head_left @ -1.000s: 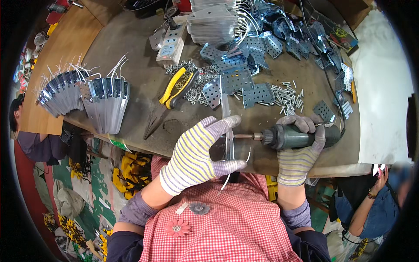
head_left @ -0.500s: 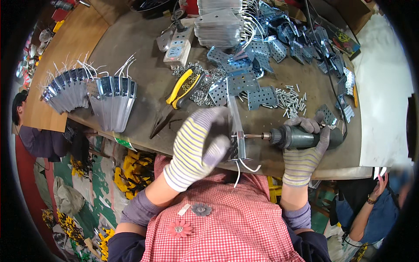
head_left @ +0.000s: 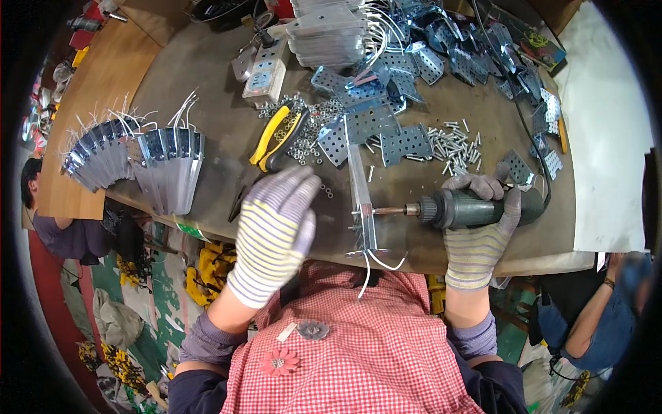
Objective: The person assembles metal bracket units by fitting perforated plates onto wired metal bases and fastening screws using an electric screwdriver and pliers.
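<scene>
My right hand (head_left: 476, 241), in a striped knit glove, is wrapped round a dark corded electric screwdriver (head_left: 469, 208) that lies sideways. Its bit meets the side of an upright flat piece (head_left: 358, 186), a clear strip with a metal bracket and two white wires at its near end. Screw ends poke out of the bracket's left side. My left hand (head_left: 272, 231), gloved alike, is off the piece, its fingers stretched forward and nothing visible in them. Just beyond its fingertips are yellow-and-black pliers (head_left: 276, 141) and a scatter of small nuts (head_left: 307, 134).
Loose screws (head_left: 455, 148) lie beyond the screwdriver, near perforated metal brackets (head_left: 407, 143). Stacked clear strips (head_left: 327, 38) and a power strip (head_left: 267, 72) stand at the back. Finished-looking wired pieces (head_left: 169, 169) fan out at left. The screwdriver's cord (head_left: 520, 117) crosses the right side.
My left hand has let go of the upright piece and moved left, toward the pliers and nuts. The screwdriver's bit still touches the piece. The whole view has shifted slightly.
</scene>
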Demonstrator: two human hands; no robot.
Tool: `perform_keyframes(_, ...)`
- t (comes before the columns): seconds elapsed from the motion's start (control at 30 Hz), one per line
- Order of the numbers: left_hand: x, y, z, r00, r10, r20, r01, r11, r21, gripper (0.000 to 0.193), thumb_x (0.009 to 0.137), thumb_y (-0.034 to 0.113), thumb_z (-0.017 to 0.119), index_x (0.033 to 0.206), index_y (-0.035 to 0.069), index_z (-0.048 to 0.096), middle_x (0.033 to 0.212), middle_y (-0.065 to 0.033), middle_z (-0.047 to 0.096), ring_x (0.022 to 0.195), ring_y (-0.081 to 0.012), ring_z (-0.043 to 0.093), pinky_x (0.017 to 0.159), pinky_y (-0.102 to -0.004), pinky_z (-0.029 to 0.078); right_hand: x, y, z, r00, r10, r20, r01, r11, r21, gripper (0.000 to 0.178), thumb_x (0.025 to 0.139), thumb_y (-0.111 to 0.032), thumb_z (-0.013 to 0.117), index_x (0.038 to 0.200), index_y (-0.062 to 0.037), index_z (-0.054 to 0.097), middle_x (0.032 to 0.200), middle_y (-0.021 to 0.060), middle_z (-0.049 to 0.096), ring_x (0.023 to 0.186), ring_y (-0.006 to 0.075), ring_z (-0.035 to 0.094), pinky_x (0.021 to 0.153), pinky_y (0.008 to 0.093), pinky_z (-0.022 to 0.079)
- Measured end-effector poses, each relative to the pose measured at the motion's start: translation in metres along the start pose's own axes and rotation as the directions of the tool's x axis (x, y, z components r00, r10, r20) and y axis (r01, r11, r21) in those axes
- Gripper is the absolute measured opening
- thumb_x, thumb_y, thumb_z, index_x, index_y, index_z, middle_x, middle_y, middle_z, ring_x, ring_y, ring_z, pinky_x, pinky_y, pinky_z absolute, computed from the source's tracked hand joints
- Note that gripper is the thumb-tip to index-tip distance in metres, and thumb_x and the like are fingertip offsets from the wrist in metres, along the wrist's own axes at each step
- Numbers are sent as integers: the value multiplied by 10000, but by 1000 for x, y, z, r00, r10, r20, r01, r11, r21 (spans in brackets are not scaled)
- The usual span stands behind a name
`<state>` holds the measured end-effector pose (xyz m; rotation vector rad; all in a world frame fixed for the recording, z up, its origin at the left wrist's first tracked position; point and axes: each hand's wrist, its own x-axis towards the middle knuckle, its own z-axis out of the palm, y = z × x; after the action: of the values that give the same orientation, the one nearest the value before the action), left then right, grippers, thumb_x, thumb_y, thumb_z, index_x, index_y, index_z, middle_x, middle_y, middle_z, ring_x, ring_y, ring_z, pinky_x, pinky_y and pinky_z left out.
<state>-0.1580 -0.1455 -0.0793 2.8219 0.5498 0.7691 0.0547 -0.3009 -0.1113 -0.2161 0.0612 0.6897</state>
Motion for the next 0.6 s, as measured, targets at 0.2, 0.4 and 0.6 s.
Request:
perform_keyframes(0.2, 17, -17, -8, 978, -36, 207, -10, 976, 217, 275, 755, 118, 673, 1025, 69, 664, 891, -81, 617, 874, -283, 582, 777, -409, 453, -2, 2, 6, 1000, 14, 23, -13, 1000, -13, 403, 872, -285, 676, 1218, -129, 539, 807, -53, 421, 801, 132, 469, 907, 454, 442)
perform_keyframes(0.4, 36, -19, 1, 929, 167, 331, -264, 925, 273, 144, 717, 154, 671, 823, 71, 621, 722, -76, 574, 715, -268, 584, 644, -379, 468, -3, 3, 7, 1000, 18, 4, -18, 999, 31, 411, 858, -269, 694, 1218, -132, 550, 805, -50, 421, 800, 130, 463, 912, 449, 438)
perform_keyframes(0.6, 26, -6, 4, 979, -158, 125, 193, 914, -358, 133, 715, 31, 692, 836, 65, 647, 749, -48, 618, 679, -167, 607, 631, -287, 475, -4, 2, 9, 999, 34, -41, -27, 988, 150, 425, 866, -287, 685, 1233, -123, 547, 809, -45, 409, 796, 134, 459, 906, 456, 441)
